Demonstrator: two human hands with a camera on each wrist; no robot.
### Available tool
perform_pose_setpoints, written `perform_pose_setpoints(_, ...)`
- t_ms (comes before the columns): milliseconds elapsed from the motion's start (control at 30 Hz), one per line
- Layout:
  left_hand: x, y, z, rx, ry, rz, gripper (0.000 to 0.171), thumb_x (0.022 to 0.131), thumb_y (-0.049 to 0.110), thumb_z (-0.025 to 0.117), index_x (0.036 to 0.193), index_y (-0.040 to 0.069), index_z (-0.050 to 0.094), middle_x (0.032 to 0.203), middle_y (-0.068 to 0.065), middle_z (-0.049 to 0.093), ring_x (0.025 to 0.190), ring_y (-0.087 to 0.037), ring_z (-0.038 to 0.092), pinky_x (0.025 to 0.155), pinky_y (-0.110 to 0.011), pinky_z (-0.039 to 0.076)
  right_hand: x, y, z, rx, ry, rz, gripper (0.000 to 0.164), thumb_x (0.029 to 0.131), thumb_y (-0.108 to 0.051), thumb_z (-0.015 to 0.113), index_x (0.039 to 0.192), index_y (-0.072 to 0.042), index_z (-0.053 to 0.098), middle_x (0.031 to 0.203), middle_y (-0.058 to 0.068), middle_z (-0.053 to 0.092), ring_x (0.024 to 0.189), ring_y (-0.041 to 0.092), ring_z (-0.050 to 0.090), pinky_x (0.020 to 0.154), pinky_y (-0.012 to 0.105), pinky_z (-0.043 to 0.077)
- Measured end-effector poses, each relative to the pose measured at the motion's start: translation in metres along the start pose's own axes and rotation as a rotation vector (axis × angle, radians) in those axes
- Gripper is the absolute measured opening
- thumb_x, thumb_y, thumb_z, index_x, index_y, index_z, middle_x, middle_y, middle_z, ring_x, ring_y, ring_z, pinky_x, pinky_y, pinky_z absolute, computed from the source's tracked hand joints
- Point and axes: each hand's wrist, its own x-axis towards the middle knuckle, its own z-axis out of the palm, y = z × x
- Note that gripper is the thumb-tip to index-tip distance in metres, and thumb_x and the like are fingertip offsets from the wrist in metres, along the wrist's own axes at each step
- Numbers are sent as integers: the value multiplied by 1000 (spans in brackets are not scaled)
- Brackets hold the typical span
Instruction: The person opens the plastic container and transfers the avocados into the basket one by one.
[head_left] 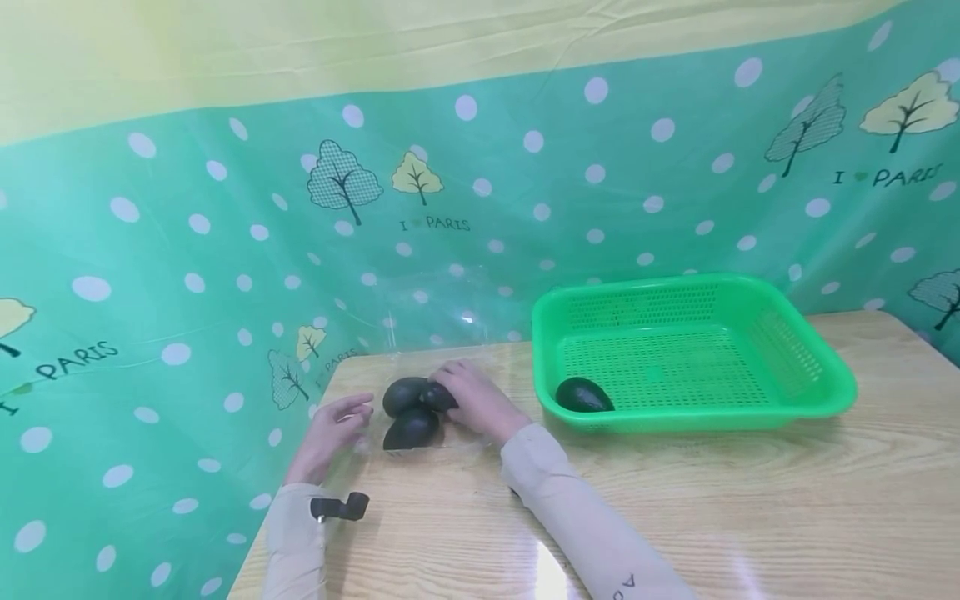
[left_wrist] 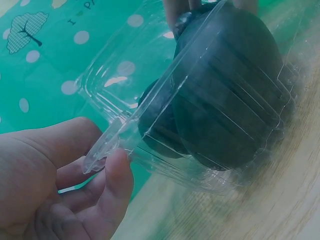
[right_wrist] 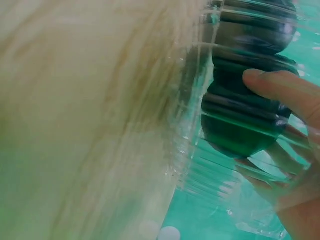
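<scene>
A clear plastic clamshell box (left_wrist: 112,137) stands on the table with its lid raised at the back. Dark avocados lie inside: one at the back left (head_left: 402,397), another in front (head_left: 412,429). My left hand (head_left: 333,433) is at the box's left side; the left wrist view shows thumb and fingers pinching its rim. Reaching into the box from the right, my right hand (head_left: 480,402) grips a third avocado (right_wrist: 242,117), thumb on one side and fingers round the other. That avocado sits against the other two in the head view.
To the right stands a green perforated plastic basket (head_left: 817,375), with one dark avocado (head_left: 583,395) in its front left corner. The wooden table (head_left: 450,533) meets a green dotted curtain (head_left: 480,187) behind. A black wrist mount (head_left: 341,506) sticks out from the left sleeve.
</scene>
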Motion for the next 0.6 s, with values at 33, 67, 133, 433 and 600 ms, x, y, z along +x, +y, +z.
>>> perform_pose_setpoints(33,0,0,1,0,-4,0,47,96,7,53,142,-1,50,131,-26,58,112,-30,59,77,-25,57,-1,0,-1,4,2,2,54,80,-9,80,130,-15,61,135,3,59,129,22,50,113,36,41)
perform_pose_setpoints(67,1,0,2,2,-9,3,47,96,8,54,142,-1,49,131,-26,58,113,-30,59,78,-25,56,-2,1,-3,5,6,4,54,80,-9,80,130,-15,61,135,3,59,129,22,50,112,36,42)
perform_pose_setpoints(133,2,0,3,8,-17,8,47,97,11,55,143,0,49,131,-26,58,113,-31,60,79,-24,56,-3,1,-7,11,10,10,55,80,-8,80,131,-15,60,135,3,59,129,22,50,112,37,42)
perform_pose_setpoints(433,0,0,2,9,-29,41,47,98,9,54,142,-4,47,131,-30,56,119,-39,57,81,-23,56,-8,-3,-24,-6,70,-40,57,80,-10,81,132,-14,60,139,5,57,133,24,47,115,39,39)
perform_pose_setpoints(600,-3,0,-2,12,-36,35,49,100,18,57,144,-3,46,133,-29,55,122,-40,56,83,-22,55,-9,-7,-34,-28,82,-55,55,80,-12,82,130,-17,61,136,1,58,128,21,49,112,36,42)
